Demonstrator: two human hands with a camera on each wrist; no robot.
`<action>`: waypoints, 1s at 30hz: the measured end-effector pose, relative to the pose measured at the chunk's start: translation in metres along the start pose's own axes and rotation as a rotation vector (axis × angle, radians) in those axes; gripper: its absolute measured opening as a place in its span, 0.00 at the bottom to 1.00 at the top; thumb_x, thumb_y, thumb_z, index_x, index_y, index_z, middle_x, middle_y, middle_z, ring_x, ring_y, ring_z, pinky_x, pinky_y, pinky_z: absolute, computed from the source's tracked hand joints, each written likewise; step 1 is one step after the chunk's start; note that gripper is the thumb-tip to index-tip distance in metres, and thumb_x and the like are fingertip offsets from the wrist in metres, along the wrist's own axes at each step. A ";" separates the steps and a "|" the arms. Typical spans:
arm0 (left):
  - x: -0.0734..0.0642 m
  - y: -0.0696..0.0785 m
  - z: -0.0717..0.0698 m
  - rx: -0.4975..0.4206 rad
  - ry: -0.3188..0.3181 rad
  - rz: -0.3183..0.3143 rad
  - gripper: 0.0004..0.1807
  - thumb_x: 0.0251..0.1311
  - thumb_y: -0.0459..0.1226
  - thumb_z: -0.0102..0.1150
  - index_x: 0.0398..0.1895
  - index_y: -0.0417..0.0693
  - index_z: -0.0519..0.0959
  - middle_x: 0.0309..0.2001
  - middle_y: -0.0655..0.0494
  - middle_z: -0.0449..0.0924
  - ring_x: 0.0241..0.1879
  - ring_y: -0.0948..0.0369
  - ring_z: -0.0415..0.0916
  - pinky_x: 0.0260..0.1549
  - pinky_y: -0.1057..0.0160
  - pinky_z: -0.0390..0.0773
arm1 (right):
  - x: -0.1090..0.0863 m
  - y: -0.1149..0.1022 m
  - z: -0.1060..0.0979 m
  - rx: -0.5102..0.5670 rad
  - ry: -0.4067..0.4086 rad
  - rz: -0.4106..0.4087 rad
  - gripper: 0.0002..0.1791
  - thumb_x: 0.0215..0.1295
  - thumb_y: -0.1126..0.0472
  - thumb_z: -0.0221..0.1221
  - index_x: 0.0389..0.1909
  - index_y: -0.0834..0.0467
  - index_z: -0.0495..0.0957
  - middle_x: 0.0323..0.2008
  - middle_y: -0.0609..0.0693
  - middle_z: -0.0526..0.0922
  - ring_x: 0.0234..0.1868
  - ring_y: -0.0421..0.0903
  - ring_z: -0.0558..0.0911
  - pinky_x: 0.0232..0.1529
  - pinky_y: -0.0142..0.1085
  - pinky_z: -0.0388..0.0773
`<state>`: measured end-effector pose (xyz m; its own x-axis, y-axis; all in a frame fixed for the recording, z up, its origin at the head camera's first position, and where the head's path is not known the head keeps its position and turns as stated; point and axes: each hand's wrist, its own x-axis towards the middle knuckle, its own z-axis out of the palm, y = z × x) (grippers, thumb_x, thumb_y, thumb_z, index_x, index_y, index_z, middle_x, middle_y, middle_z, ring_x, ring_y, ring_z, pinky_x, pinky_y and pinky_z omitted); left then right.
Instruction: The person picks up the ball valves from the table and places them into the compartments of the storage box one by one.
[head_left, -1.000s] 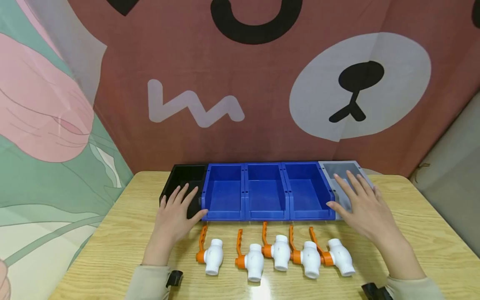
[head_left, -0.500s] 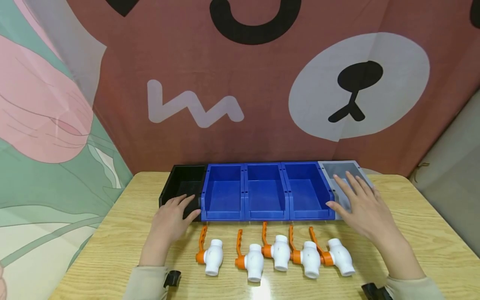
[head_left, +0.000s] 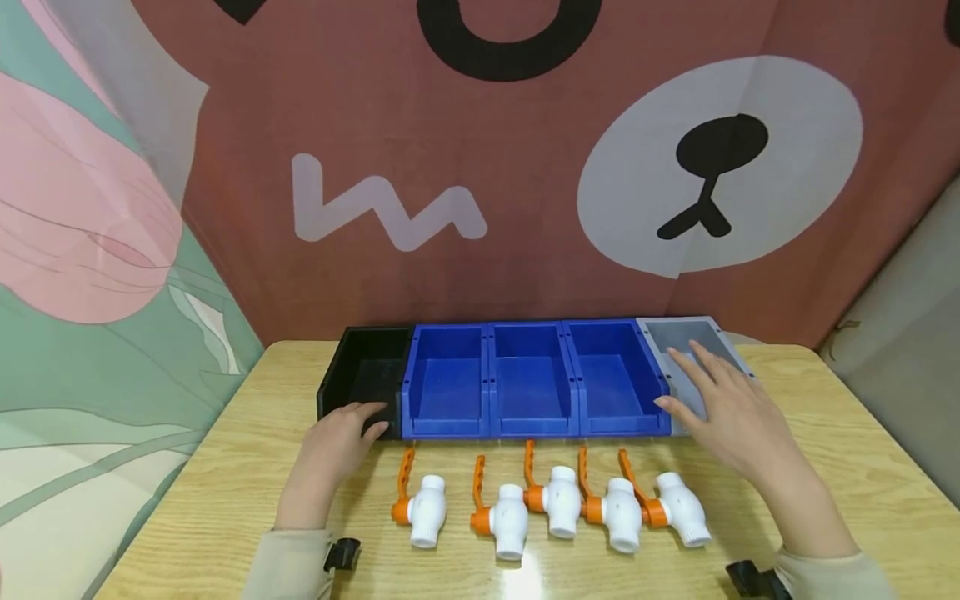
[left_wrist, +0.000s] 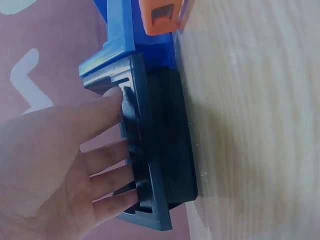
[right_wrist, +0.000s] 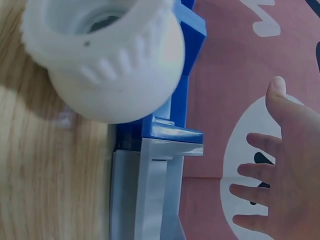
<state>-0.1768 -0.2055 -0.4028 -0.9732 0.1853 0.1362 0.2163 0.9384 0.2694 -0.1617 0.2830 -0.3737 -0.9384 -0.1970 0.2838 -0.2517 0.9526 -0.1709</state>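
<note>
My left hand (head_left: 330,450) is at the front lip of a black bin (head_left: 375,362), at the left end of a row of bins. In the left wrist view, the thumb and fairly straight fingers (left_wrist: 112,177) touch the bin's front rim (left_wrist: 156,165). My right hand (head_left: 738,417) is held with fingers spread over the grey bin (head_left: 686,333) at the right end. The right wrist view shows it holding nothing, apart from the grey bin's edge (right_wrist: 150,200). Several white ball valves with orange handles, such as the leftmost valve (head_left: 429,512), lie in front.
Blue bins (head_left: 450,400) stand side by side between the black and grey ones. Wooden table (head_left: 225,492) extends to both sides. Behind it hangs a printed curtain (head_left: 525,275). One white valve (right_wrist: 115,75) looms close in the right wrist view.
My left hand has drawn back and lowered from over the black bin onto its front lip, with the fingers drawn closer together. The right hand stays nearly still over the grey bin.
</note>
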 end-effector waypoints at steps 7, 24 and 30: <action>-0.001 -0.003 -0.005 -0.003 -0.012 0.004 0.16 0.66 0.38 0.62 0.55 0.44 0.82 0.53 0.38 0.81 0.54 0.40 0.77 0.52 0.40 0.76 | 0.001 -0.008 -0.008 0.034 -0.034 -0.002 0.41 0.69 0.35 0.54 0.73 0.58 0.63 0.68 0.68 0.65 0.64 0.72 0.65 0.58 0.72 0.59; 0.005 -0.011 0.001 -0.030 -0.002 0.005 0.08 0.62 0.39 0.67 0.40 0.45 0.85 0.41 0.49 0.84 0.44 0.47 0.81 0.47 0.46 0.80 | -0.003 -0.020 -0.014 0.060 -0.062 -0.021 0.40 0.66 0.34 0.57 0.66 0.60 0.72 0.60 0.66 0.76 0.57 0.70 0.75 0.52 0.68 0.70; 0.009 -0.013 0.001 -0.030 -0.001 0.024 0.08 0.60 0.39 0.68 0.39 0.46 0.85 0.41 0.50 0.84 0.44 0.48 0.81 0.46 0.46 0.80 | -0.008 -0.019 -0.014 0.031 -0.039 -0.039 0.39 0.64 0.34 0.59 0.65 0.60 0.73 0.59 0.65 0.77 0.56 0.69 0.76 0.51 0.67 0.72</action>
<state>-0.1885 -0.2156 -0.4056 -0.9678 0.2079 0.1416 0.2418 0.9244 0.2949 -0.1461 0.2695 -0.3590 -0.9362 -0.2432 0.2537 -0.2948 0.9365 -0.1901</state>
